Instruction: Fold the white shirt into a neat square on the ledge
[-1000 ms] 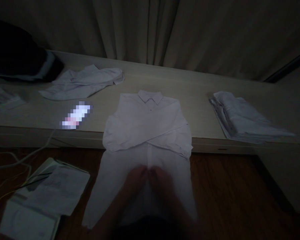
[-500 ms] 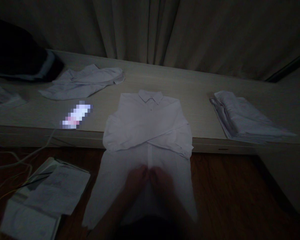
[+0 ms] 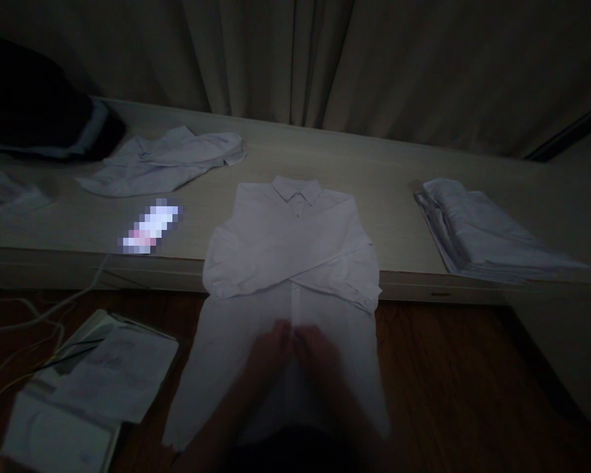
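- Below the pale wooden desk (image 3: 404,197) edge, both hands, left hand (image 3: 268,351) and right hand (image 3: 318,355), rest together on the white collared cotton shirt (image 3: 290,243).
- Whether either grip pinches the cloth cannot be told; smoothing outward from the placket should keep it flat.

Two bare hands, the left hand (image 3: 268,351) and the right hand (image 3: 320,355), are seen in very dim light, with no gloves, rings or watches made out. Both forearms are shown uncovered as far as the bottom edge of the picture, no sleeve being visible on either. A dark, blurred shape is seen low in the frame between the forearms; what it is cannot be told.
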The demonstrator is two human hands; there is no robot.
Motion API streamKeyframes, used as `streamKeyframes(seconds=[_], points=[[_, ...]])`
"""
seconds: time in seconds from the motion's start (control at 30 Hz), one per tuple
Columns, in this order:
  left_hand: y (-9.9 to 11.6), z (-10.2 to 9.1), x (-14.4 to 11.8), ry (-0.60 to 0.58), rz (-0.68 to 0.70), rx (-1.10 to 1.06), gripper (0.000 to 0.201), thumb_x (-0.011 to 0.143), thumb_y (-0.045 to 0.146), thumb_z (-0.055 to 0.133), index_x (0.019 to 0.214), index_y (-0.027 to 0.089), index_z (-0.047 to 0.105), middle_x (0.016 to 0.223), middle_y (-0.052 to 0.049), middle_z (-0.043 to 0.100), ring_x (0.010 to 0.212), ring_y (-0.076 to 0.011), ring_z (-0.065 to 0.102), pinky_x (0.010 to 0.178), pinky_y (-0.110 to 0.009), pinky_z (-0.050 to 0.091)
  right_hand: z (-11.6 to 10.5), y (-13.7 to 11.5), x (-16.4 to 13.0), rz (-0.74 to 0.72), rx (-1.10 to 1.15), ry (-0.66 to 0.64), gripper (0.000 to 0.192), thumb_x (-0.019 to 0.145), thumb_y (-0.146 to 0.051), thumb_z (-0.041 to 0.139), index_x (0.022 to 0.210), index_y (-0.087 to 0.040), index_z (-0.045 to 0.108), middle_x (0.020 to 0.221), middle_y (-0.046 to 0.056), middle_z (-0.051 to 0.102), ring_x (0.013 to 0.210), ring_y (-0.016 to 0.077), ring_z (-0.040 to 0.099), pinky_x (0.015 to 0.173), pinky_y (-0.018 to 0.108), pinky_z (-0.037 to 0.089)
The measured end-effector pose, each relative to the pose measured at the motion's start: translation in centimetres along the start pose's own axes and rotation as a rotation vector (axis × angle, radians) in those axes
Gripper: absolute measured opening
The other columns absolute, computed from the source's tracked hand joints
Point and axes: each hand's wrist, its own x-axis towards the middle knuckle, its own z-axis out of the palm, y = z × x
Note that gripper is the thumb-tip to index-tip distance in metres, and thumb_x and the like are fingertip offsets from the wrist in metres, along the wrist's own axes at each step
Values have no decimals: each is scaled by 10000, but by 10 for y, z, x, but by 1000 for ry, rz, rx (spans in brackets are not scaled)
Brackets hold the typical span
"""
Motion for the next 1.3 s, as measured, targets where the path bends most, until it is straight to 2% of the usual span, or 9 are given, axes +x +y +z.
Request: streamKeyframes(seconds=[0.13, 0.37, 0.53, 0.67, 0.97, 1.1, 1.3], points=[[-5, 4, 0, 22, 12, -28, 342, 898, 359, 308, 1135, 186, 485, 916, -88, 679, 844, -194, 629, 760, -303, 449, 4, 7, 1, -59, -24, -21, 270, 946, -307, 361, 1046, -239, 603, 1020, 46, 656, 875, 156, 601, 780, 262, 450], [-11, 4, 1, -11, 93, -100, 267, 886, 369, 323, 996, 206, 504, 890, -75, 663, 814, -195, 615, 745, -314, 444, 8, 13, 0, -119, -116, 3, 232, 948, -325, 372, 972, -248, 589, 934, 25, 641, 773, 142, 577, 689, 249, 420], [-4, 1, -3, 41, 56, -95, 235, 880, 368, 320, 942, 205, 478, 809, -52, 625, 707, -177, 579, 669, -297, 420, 6, 12, 0, -153, -107, 31, 242, 951, -292, 368, 898, -233, 597, 901, 24, 633, 772, 132, 560, 687, 240, 399], [1, -1, -6, 79, 5, -107, 212, 882, 363, 321, 908, 212, 467, 778, -39, 606, 682, -160, 562, 636, -272, 401, 5, 8, 0, -100, -139, 60, 240, 941, -272, 382, 869, -231, 607, 874, 26, 629, 754, 126, 556, 660, 236, 384], [2, -1, -7, 25, -47, -77, 201, 878, 358, 342, 864, 216, 483, 759, -28, 605, 672, -149, 558, 622, -262, 384, -6, 1, 3, -24, 22, 27, 168, 894, -281, 470, 863, -212, 620, 865, 34, 640, 800, 141, 574, 701, 241, 421], [1, 1, -5, 8, -27, -33, 201, 873, 342, 341, 880, 212, 494, 797, -46, 620, 701, -160, 562, 650, -274, 393, -8, 2, 5, -35, 40, 12, 191, 896, -266, 455, 847, -217, 632, 881, 44, 646, 814, 155, 577, 724, 263, 433], [-2, 1, -5, 80, -7, -55, 157, 861, 312, 346, 828, 219, 468, 716, -15, 573, 643, -146, 526, 616, -270, 357, -4, 7, 3, 26, 130, 60, 203, 911, -290, 438, 867, -219, 623, 882, 38, 657, 812, 152, 583, 719, 263, 437]])
